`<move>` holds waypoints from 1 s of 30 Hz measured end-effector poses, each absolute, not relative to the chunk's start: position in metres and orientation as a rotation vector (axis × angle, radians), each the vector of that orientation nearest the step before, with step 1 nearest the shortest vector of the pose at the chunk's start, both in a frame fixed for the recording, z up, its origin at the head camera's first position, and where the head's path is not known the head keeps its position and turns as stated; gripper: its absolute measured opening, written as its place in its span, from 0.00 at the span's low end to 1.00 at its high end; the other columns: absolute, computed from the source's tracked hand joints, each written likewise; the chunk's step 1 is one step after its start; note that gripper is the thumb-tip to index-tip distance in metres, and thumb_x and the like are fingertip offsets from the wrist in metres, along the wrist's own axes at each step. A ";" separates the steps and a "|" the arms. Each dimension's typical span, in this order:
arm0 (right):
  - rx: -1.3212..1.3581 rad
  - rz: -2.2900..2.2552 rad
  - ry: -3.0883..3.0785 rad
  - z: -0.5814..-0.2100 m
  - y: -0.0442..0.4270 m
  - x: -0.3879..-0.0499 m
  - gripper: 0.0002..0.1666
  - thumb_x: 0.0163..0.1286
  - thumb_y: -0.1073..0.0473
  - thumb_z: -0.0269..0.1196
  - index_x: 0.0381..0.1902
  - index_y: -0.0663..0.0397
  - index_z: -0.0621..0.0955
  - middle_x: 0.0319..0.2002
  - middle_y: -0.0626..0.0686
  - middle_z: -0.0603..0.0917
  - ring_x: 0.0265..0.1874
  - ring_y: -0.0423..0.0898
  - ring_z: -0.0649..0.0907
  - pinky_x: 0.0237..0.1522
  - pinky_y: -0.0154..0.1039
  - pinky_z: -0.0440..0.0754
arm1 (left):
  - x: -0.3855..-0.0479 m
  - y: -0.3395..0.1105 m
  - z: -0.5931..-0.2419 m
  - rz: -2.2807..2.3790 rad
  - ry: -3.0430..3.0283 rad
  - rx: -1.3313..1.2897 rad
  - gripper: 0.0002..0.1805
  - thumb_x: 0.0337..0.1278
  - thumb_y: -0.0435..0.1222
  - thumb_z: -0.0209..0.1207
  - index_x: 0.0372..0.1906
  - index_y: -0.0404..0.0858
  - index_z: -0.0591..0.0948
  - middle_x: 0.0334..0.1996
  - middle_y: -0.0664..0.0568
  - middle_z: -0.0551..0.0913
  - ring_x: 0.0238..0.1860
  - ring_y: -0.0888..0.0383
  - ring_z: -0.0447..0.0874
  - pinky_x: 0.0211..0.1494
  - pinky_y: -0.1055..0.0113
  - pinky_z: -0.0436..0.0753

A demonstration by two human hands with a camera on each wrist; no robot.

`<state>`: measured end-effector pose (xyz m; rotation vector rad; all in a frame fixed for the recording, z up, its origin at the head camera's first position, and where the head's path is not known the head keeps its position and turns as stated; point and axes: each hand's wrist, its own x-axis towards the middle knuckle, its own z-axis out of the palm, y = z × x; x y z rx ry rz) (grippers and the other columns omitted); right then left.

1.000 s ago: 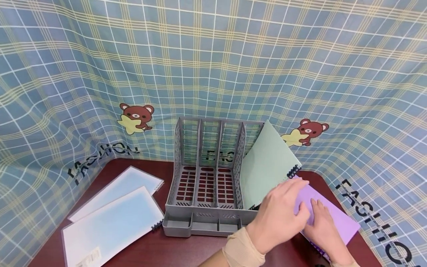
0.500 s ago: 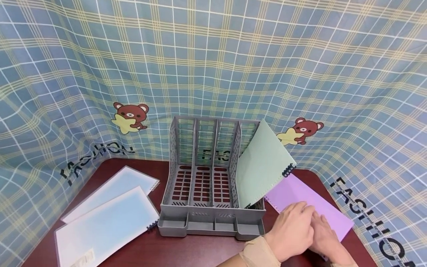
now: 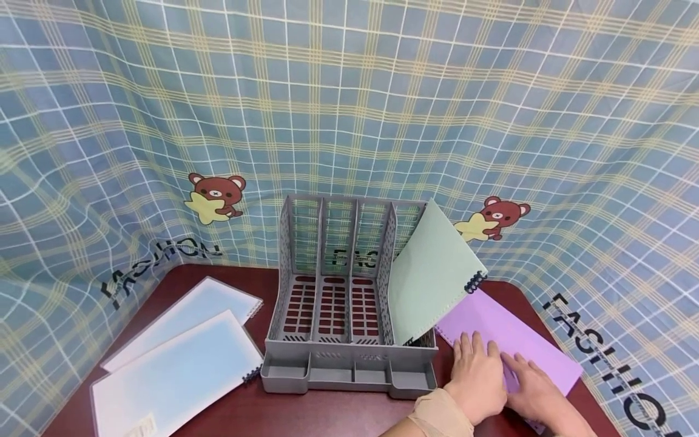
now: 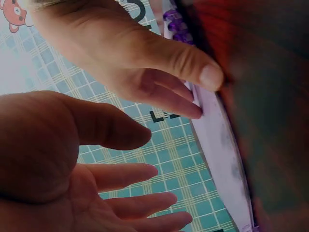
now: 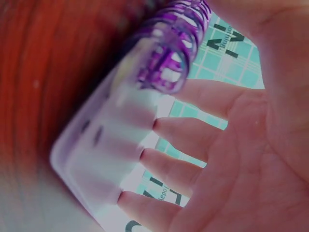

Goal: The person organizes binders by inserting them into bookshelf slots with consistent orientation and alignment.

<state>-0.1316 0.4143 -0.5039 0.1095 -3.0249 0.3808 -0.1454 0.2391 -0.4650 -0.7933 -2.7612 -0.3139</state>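
A purple spiral-bound notebook (image 3: 508, 321) lies flat on the right of the table, its purple coil (image 5: 178, 48) on the near-left edge. My left hand (image 3: 476, 377), fingers spread and straight, is over that edge; in the left wrist view its fingers show apart from the notebook. On the cover rests my right hand (image 3: 534, 389). The right wrist view shows its straight fingertips touching the notebook close to the coil, while the left wrist view shows its thumb at the notebook's edge. A pale green spiral notebook (image 3: 437, 273) leans in the rightmost slot of the grey file rack (image 3: 349, 349).
Two light blue spiral notebooks (image 3: 175, 370) overlap on the left of the dark red table (image 3: 338, 419). Small trays front the rack. The green notebook's corner juts out over the purple one. Plaid cloth (image 3: 349, 121) hangs around the table's back and sides.
My left hand has come down from beside the green notebook to the purple notebook's near edge, and its fingers have spread. My right hand has shifted slightly along the cover.
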 end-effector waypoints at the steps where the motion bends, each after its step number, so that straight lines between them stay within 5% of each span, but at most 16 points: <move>1: 0.105 0.376 -3.041 -0.503 0.415 -0.130 0.53 0.48 0.48 0.78 0.65 0.75 0.74 0.60 0.85 0.72 0.58 0.88 0.71 0.57 0.74 0.72 | -0.146 0.240 -0.467 -0.301 -2.780 -0.783 0.42 0.43 0.57 0.75 0.66 0.48 0.78 0.68 0.47 0.75 0.70 0.47 0.72 0.71 0.55 0.72; 7: 0.092 0.385 -3.090 -0.499 0.420 -0.125 0.49 0.51 0.45 0.78 0.62 0.73 0.78 0.58 0.84 0.75 0.54 0.84 0.77 0.51 0.73 0.76 | -0.146 0.245 -0.476 -0.200 -2.840 -0.728 0.46 0.40 0.60 0.75 0.68 0.49 0.77 0.69 0.50 0.74 0.71 0.48 0.71 0.72 0.55 0.70; 15: 0.062 0.360 -3.174 -0.491 0.414 -0.126 0.51 0.41 0.50 0.78 0.61 0.74 0.78 0.56 0.84 0.76 0.50 0.75 0.83 0.48 0.67 0.80 | -0.150 0.247 -0.483 -0.146 -2.876 -0.706 0.47 0.41 0.61 0.74 0.69 0.49 0.76 0.69 0.51 0.74 0.72 0.48 0.70 0.73 0.53 0.69; 23: 0.021 0.358 -3.186 -0.483 0.414 -0.125 0.44 0.39 0.60 0.72 0.58 0.73 0.80 0.51 0.73 0.83 0.40 0.57 0.84 0.42 0.59 0.82 | -0.156 0.243 -0.485 -0.094 -2.903 -0.726 0.39 0.42 0.61 0.73 0.63 0.54 0.79 0.65 0.55 0.76 0.70 0.50 0.70 0.72 0.55 0.68; 30: -0.006 0.382 -3.202 -0.482 0.417 -0.126 0.39 0.45 0.64 0.67 0.59 0.71 0.80 0.49 0.68 0.86 0.42 0.57 0.85 0.43 0.59 0.82 | -0.164 0.242 -0.490 -0.023 -2.856 -0.758 0.29 0.39 0.59 0.75 0.52 0.61 0.84 0.55 0.60 0.80 0.64 0.56 0.72 0.67 0.58 0.69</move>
